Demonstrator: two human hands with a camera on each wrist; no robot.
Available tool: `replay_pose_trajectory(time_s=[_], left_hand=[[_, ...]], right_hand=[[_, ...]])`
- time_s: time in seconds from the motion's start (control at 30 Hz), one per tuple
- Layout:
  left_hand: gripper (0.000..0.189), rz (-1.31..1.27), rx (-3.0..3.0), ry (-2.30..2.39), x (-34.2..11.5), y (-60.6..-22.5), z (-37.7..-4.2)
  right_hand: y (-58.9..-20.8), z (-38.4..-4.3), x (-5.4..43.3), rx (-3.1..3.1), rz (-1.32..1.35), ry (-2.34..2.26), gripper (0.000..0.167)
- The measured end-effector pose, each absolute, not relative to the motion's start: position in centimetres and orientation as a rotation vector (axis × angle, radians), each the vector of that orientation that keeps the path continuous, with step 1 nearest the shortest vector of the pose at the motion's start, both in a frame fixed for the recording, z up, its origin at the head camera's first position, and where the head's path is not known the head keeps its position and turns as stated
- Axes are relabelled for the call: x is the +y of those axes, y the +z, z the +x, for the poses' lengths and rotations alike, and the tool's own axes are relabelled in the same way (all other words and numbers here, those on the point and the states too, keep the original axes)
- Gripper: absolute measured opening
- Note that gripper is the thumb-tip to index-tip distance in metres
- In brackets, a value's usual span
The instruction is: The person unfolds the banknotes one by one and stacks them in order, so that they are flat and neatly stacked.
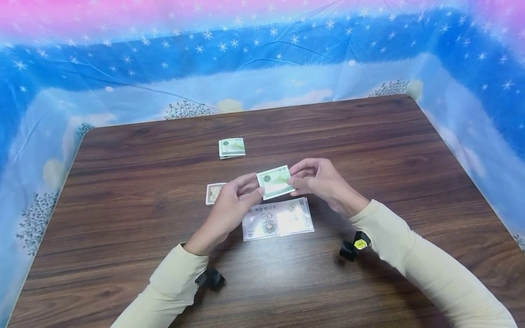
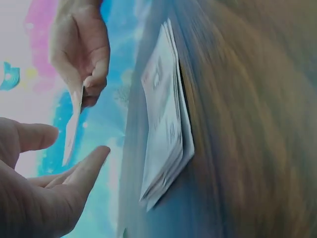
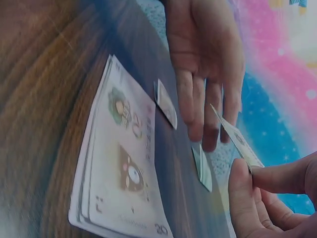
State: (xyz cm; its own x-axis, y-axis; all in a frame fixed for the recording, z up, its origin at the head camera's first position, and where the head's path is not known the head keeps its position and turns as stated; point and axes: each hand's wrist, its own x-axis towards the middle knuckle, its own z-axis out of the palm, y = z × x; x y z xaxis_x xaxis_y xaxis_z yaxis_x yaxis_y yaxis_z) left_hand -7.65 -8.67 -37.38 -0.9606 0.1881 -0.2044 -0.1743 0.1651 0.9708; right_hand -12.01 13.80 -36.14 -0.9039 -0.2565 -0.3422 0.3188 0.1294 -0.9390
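Between thumb and fingers my right hand [image 1: 326,184] pinches a small green banknote [image 1: 275,183] by its right edge, held up over the table. My left hand [image 1: 230,204] is at the note's left edge. In the left wrist view, that hand's thumb and fingers [image 2: 91,168] stand apart around the note's free end; in the right wrist view its fingers [image 3: 212,116] are nearly straight. Below both hands lies a stack of pale 20 banknotes [image 1: 294,217], its layered edges showing in the left wrist view.
A folded green banknote [image 1: 232,147] lies farther back on the brown wooden table [image 1: 135,191]. Left of the stack sits a small brownish folded note [image 1: 213,193], partly hidden by the left hand. Snowflake-patterned cloth [image 1: 254,50] hangs behind the table and at its sides.
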Motion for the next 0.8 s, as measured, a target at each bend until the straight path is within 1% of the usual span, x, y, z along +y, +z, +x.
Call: replay_pose_trajectory(time_s=[0.17, 0.23, 0.47, 0.8], left_hand=[[0.042, -0.201, 1.750, 2.133, -8.6, -37.5, -7.8], [0.039, -0.245, 1.661, 2.185, -8.6, -37.5, -7.8], [0.038, -0.242, 1.593, 2.228, -8.5, -37.3, -7.7], [0.038, -0.220, 1.629, 2.219, -8.1, -37.1, -7.7]], right_hand=[[-36.3, -11.5, 13.2, 1.969, 0.027, -1.847, 0.027], [-36.4, -11.4, 13.1, 1.978, 0.024, -1.838, 0.025], [-37.0, -11.1, 12.8, 2.011, 0.039, -1.794, 0.027], [-37.2, -10.2, 12.2, 1.958, -0.034, -1.760, 0.039]])
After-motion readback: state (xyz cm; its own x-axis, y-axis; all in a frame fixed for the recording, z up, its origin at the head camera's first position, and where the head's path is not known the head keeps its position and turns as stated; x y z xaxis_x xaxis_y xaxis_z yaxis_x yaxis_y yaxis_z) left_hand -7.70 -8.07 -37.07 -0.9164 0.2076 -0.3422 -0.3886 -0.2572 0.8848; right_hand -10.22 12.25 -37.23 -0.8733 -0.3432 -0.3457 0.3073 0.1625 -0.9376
